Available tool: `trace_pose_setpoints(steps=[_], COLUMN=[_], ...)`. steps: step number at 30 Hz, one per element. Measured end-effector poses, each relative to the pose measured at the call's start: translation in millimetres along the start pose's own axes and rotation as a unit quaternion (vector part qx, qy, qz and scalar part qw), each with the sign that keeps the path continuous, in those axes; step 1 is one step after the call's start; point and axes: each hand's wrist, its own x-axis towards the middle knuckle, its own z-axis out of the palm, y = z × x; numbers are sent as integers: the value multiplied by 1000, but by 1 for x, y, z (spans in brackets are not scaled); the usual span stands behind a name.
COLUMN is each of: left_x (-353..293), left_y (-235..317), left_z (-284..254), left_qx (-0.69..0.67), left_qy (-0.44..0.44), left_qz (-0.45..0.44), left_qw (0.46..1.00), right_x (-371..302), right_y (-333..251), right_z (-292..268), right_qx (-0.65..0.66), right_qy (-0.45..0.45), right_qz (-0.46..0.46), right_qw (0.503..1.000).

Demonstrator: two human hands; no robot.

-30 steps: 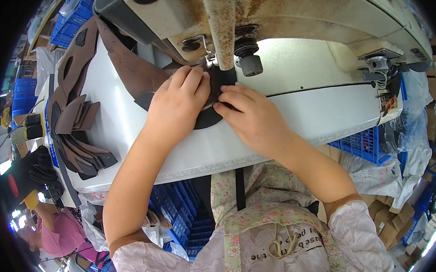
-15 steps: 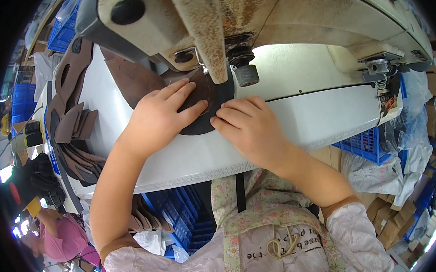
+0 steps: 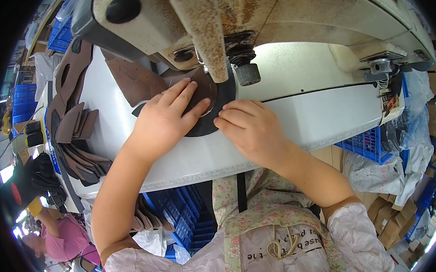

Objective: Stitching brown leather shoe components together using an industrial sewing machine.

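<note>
Brown material (image 3: 207, 90) lies under my spread left fingers (image 3: 181, 94). My right fingers (image 3: 237, 116) curl beside them; pinching, I can't tell.

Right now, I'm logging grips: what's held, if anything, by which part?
The left hand rests open on the brown piece; the right hand touches the edge of the black piece, pinch unclear.

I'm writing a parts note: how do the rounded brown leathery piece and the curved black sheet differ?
The brown leathery piece lies on top; the black sheet shows beneath it. The left hand touches the brown leathery piece; the right hand, the black sheet. Both have curved edges.
</note>
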Motion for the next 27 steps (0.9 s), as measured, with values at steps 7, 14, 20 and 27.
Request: trace_pose_setpoints(steps=[7, 14, 20, 27], left_x=[0, -1, 0, -2], left_y=[5, 11, 16, 14], left_z=[-1, 1, 1, 3], left_qx=[9, 35, 50, 42], left_qy=[-14, -12, -12, -10], left_qz=[-7, -2, -10, -17], left_qw=[1000, 999, 999, 999], right_x=[1, 2, 2, 2], right_y=[-1, 0, 1, 1], right_z=[-1, 1, 0, 2], right_qx=[-7, 5, -3, -15], right_qy=[-1, 12, 8, 10], right_qz=[-6, -15, -27, -35], right_qw=[1000, 1000, 1000, 999])
